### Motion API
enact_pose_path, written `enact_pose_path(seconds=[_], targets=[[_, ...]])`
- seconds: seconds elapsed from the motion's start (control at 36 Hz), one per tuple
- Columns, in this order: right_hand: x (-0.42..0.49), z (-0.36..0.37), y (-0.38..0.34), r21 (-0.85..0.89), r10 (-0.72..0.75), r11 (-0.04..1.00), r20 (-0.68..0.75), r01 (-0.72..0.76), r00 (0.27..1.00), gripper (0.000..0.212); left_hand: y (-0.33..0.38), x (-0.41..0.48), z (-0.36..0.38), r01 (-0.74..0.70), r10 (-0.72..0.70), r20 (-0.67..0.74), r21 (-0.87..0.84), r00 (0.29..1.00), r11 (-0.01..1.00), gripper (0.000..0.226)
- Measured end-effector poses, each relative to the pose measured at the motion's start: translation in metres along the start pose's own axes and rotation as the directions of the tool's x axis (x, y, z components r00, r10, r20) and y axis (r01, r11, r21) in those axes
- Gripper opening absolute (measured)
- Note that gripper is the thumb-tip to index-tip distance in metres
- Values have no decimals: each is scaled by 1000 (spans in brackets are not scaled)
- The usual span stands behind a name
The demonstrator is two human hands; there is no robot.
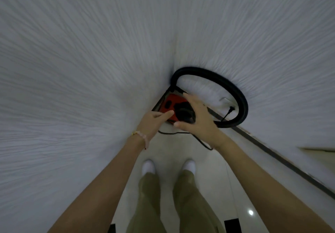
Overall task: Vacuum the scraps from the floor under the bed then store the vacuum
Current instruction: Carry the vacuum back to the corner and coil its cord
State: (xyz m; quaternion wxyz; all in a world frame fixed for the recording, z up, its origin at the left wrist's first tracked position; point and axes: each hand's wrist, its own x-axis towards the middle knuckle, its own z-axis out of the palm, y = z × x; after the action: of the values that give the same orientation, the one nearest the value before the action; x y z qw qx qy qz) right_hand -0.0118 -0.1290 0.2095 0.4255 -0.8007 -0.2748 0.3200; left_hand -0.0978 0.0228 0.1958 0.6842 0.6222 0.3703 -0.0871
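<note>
A red vacuum (171, 104) with a black top fitting (184, 114) sits on the floor in the corner where two walls meet. Its black hose (236, 91) loops up against the right wall and back down to the body. My left hand (155, 122) reaches in from the left, and its outstretched finger touches the red casing. My right hand (197, 118) hovers spread over the black fitting, thumb below it and fingers above it, not closed on it. A thin black cord (200, 141) trails over the floor beneath my right wrist.
White textured walls close in on the left (72, 87) and right (272, 51). A dark skirting strip (275, 155) runs along the right wall's base. A black plug (231, 109) sits at that wall. My feet in white shoes (148, 166) stand on pale floor tiles (169, 149).
</note>
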Motion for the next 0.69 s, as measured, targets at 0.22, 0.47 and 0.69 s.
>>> enact_pose_path(seconds=[0.22,0.47,0.69], targets=[[25,53,24,351,138,922,88,-161,986,56,-18,25,-16,26,-11,110,-132,994,991,43],[48,87,39,458,162,878,-11,-139,987,57,5,27,-16,41,36,183,-405,983,913,76],[58,97,53,461,249,854,46,-242,967,36,13,50,-32,73,47,200,-554,979,829,55]])
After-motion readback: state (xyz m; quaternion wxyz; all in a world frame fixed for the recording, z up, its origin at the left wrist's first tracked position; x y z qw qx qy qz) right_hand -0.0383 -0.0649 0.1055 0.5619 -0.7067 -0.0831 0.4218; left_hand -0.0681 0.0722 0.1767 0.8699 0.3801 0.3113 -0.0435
